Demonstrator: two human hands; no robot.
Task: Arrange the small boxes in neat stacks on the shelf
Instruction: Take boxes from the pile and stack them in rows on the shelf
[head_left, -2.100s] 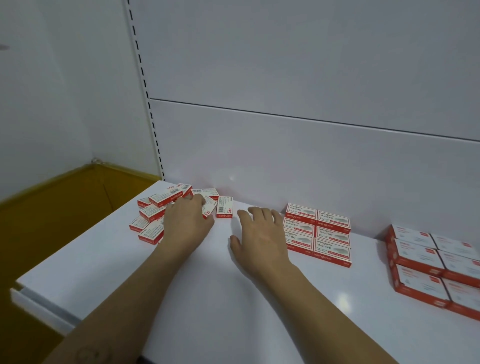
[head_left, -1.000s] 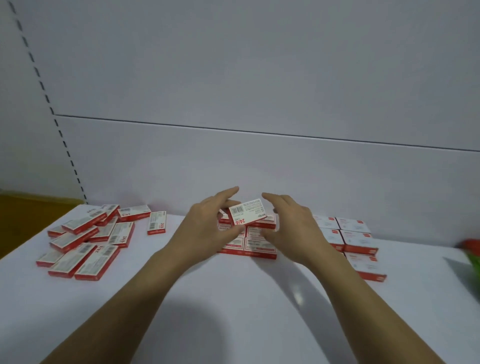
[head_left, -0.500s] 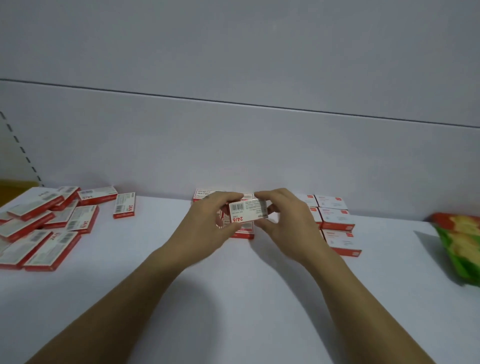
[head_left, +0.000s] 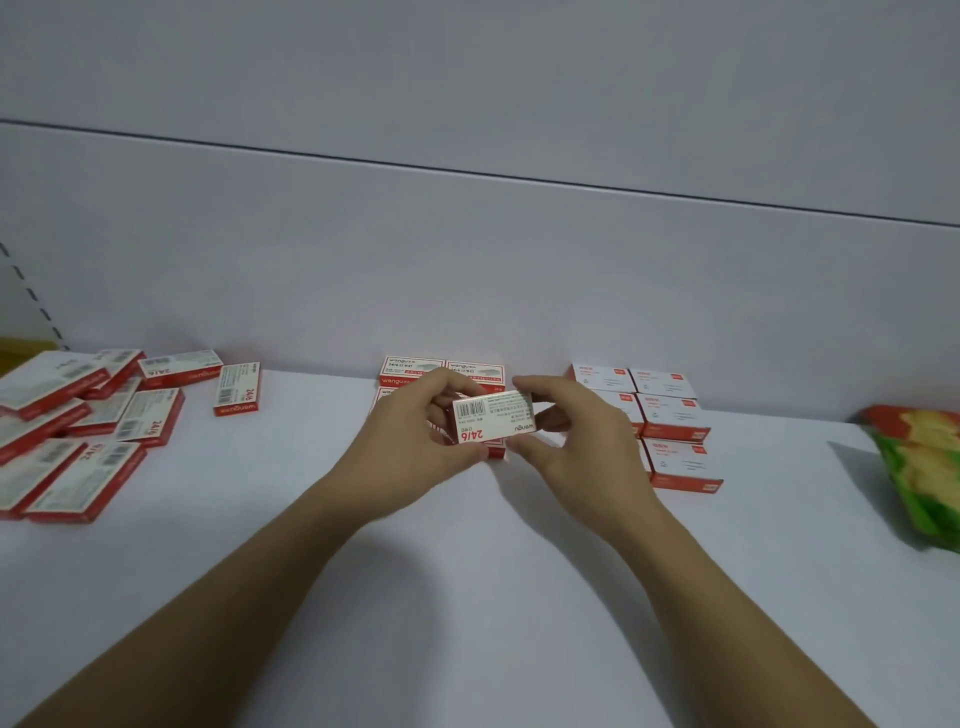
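Both hands hold one small red-and-white box (head_left: 493, 422), barcode side up, just above the white shelf (head_left: 467, 597). My left hand (head_left: 415, 441) pinches its left end and my right hand (head_left: 576, 441) pinches its right end. Right behind the held box sits a neat group of matching boxes (head_left: 441, 370), partly hidden by my fingers. A loose pile of the same boxes (head_left: 88, 426) lies at the far left, with one single box (head_left: 236, 388) beside it.
A second neat group of red-and-white boxes (head_left: 670, 421) stands right of my hands by the back wall. A green and yellow packet (head_left: 924, 467) lies at the right edge. The white back panel (head_left: 467, 260) closes the shelf behind.
I picked one box from the left pile and carried it right to the neat group. Both hands now pinch it and have turned it flatter, lower over the stacks.
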